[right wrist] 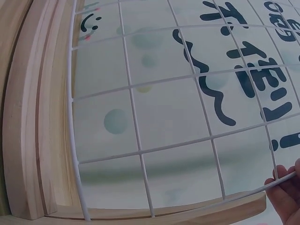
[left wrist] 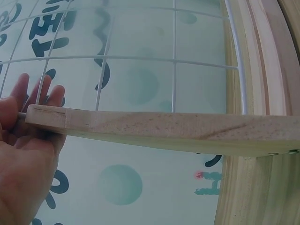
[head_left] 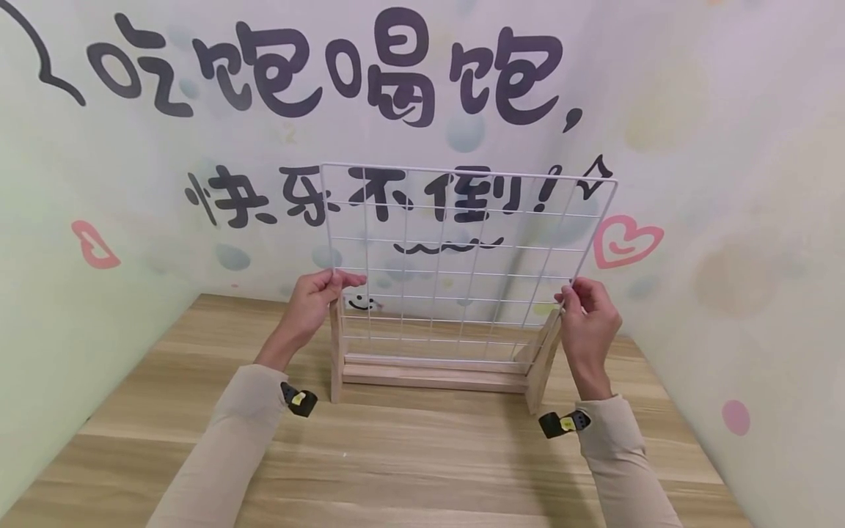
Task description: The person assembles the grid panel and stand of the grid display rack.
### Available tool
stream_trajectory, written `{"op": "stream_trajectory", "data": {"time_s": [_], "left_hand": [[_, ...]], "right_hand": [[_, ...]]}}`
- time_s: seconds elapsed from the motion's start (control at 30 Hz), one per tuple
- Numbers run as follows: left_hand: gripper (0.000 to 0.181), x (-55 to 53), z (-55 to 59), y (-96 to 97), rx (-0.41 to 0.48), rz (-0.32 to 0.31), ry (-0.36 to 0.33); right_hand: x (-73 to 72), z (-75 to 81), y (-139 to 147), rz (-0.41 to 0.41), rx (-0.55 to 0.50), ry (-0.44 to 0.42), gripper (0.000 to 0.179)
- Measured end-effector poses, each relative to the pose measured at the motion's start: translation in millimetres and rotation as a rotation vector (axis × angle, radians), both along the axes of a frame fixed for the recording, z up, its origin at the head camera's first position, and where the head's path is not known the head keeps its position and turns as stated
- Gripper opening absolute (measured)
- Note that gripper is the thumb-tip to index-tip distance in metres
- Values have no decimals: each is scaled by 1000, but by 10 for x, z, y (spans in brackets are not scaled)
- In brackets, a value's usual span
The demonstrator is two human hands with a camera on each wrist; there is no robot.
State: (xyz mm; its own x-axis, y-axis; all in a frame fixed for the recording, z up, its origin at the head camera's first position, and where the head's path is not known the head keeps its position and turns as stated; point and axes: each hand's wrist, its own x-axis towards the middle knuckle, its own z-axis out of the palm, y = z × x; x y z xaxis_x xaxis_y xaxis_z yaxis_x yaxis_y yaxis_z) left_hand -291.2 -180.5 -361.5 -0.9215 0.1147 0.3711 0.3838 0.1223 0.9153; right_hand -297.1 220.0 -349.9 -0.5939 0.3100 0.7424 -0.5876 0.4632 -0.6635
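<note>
A white wire grid panel [head_left: 469, 172] stands upright, leaning slightly back, between the two side posts of a pale wooden stand [head_left: 436, 380]. Its lower edge lies along the stand's crossbar. My left hand [head_left: 306, 304] pinches the grid's left edge just above the top of the left post [head_left: 337, 356], some fingers reaching behind the wires. On the other side, my right hand [head_left: 590, 315] pinches the right edge near the top of the right post [head_left: 544, 363]. In the right wrist view, fingertips [right wrist: 281, 176] curl around the outer wire.
The stand rests on a wood-grain table [head_left: 396, 462]. Behind it rises a pale wall [head_left: 145, 183] with large dark lettering and coloured dots. Another wall [head_left: 779, 293] borders the table on the right. Each sleeve cuff carries a small black camera [head_left: 304, 402].
</note>
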Motion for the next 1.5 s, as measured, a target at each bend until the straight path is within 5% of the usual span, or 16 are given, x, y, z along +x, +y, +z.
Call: {"op": "stream_trajectory", "data": {"time_s": [0.27,1.5], "left_hand": [[35,8,-5,2,-16,-1,-14],[38,-7,-167,2,-42,-51,-12]], "right_hand": [[-9,-16,26,-82,39,-27,19],[-46,-270,128,-72,20,-125,20]]}}
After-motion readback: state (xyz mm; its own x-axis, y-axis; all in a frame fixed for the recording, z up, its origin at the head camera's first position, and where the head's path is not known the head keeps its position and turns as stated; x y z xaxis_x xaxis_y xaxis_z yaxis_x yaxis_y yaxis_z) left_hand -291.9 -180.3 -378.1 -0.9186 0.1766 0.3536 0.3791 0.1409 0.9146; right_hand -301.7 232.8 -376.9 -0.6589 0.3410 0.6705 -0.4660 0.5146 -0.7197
